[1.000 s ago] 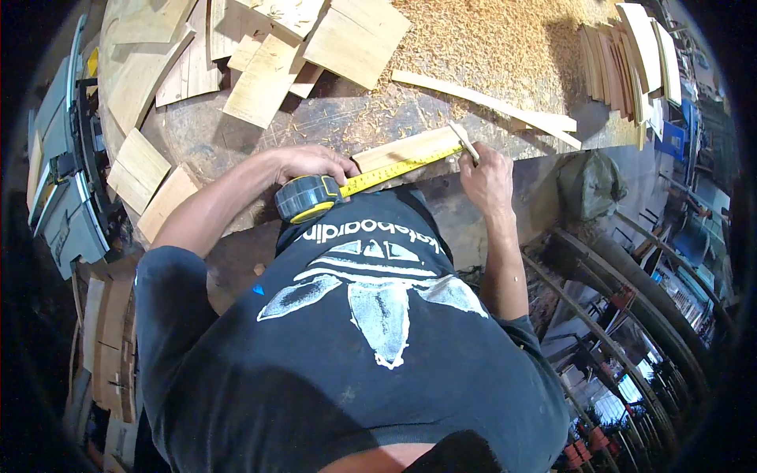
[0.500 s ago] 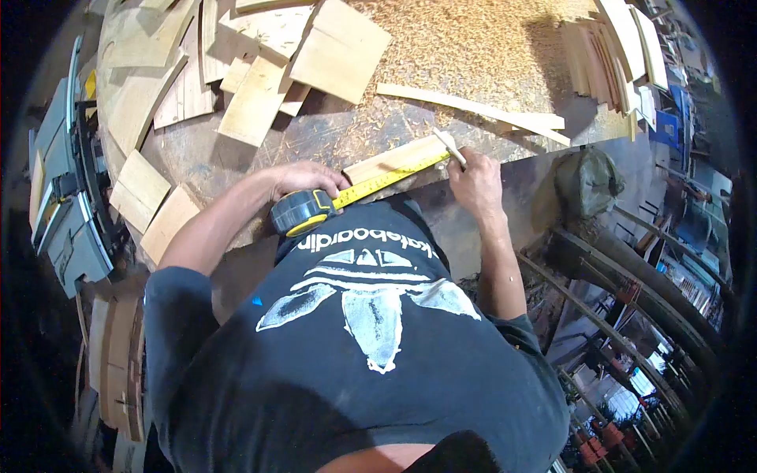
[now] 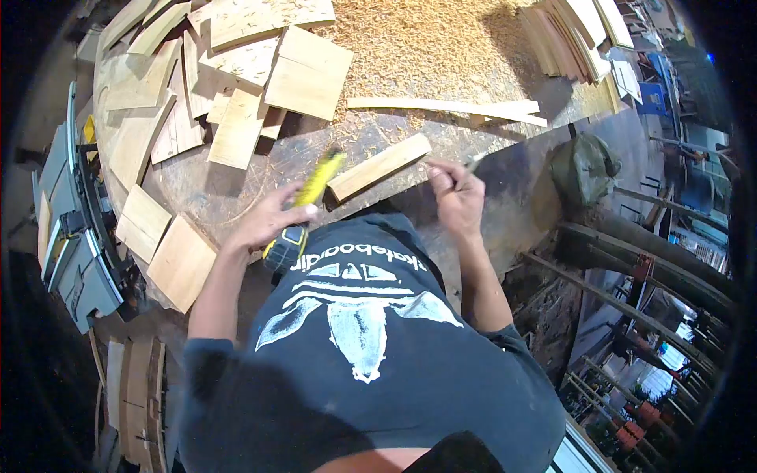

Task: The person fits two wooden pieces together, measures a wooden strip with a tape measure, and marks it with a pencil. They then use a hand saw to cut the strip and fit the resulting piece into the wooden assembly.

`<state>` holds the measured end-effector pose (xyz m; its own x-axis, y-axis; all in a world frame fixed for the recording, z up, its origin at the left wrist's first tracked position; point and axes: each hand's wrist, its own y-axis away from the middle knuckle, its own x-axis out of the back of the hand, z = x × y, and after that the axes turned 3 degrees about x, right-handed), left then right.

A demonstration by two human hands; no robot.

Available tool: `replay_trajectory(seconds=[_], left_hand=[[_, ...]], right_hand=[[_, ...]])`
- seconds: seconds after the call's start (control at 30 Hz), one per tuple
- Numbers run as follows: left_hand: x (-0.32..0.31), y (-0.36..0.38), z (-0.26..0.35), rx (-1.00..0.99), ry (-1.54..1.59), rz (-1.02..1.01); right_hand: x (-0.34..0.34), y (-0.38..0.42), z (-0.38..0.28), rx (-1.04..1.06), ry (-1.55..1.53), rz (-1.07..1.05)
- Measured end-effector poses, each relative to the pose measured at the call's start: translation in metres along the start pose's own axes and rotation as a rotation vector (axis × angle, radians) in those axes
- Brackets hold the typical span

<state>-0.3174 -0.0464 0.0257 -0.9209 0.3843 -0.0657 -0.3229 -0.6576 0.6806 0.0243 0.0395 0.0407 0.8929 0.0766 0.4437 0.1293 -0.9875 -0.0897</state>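
My left hand (image 3: 272, 219) is closed on a tape measure, its thumb and fingers at the base of the blade. The tape's black and yellow case (image 3: 285, 249) hangs below the hand, against the dark shirt. A short length of yellow blade (image 3: 322, 175) sticks out, raised and slightly blurred, left of the wood. A narrow wooden block (image 3: 378, 168) lies at an angle near the table's front edge, touched by neither hand. To the right of its far end, my right hand (image 3: 457, 195) pinches a thin pale pencil (image 3: 475, 161), partly hidden by the fingers.
Several wooden boards (image 3: 236, 126) are piled at the table's left. Wood shavings (image 3: 426, 47) cover the back. Thin strips (image 3: 441, 106) lie beyond the block, and stacked curved pieces (image 3: 564, 39) stand at far right. A dark green bag-like bundle (image 3: 585, 173) sits beside the front edge.
The tape blade has come off the block, is shorter, and has swung up to the left with my left hand. My right hand has drawn the pencil away from the block's end.
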Motion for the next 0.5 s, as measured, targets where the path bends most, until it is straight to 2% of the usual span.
replay_trajectory(seconds=[0.03,0.07,0.13,0.17,0.2,0.23,0.27,0.33,0.37,0.5], left_hand=[[-0.001,0.005,-0.007,-0.015,-0.002,0.195],[-0.002,0.008,-0.011,-0.033,-0.004,0.392],[-0.001,0.015,-0.004,-0.087,-0.122,0.455],[0.001,0.015,-0.005,-0.096,-0.18,0.531],[0.003,0.014,-0.006,-0.104,-0.238,0.608],[0.006,0.013,0.004,-0.012,-0.326,0.669],[0.009,0.009,0.001,-0.015,-0.33,0.671],[0.012,-0.003,-0.007,-0.111,-0.573,0.821],[0.011,-0.007,-0.005,-0.022,-0.608,0.844],[-0.006,-0.001,0.01,-0.01,-0.601,0.918]], right_hand=[[0.011,0.0,0.007,-0.279,-0.229,0.011],[0.019,-0.001,0.016,-0.384,-0.354,0.066],[0.031,-0.007,0.038,-0.384,-0.061,0.135],[0.036,-0.012,0.045,-0.38,-0.064,0.138],[0.04,-0.017,0.049,-0.281,0.013,0.16],[0.042,-0.022,0.052,-0.183,0.09,0.181],[0.042,-0.03,0.056,-0.181,0.086,0.185],[0.047,-0.049,0.058,-0.063,0.356,0.132],[0.049,-0.056,0.054,-0.022,0.418,0.102],[0.053,-0.074,0.066,0.015,0.487,0.127]])
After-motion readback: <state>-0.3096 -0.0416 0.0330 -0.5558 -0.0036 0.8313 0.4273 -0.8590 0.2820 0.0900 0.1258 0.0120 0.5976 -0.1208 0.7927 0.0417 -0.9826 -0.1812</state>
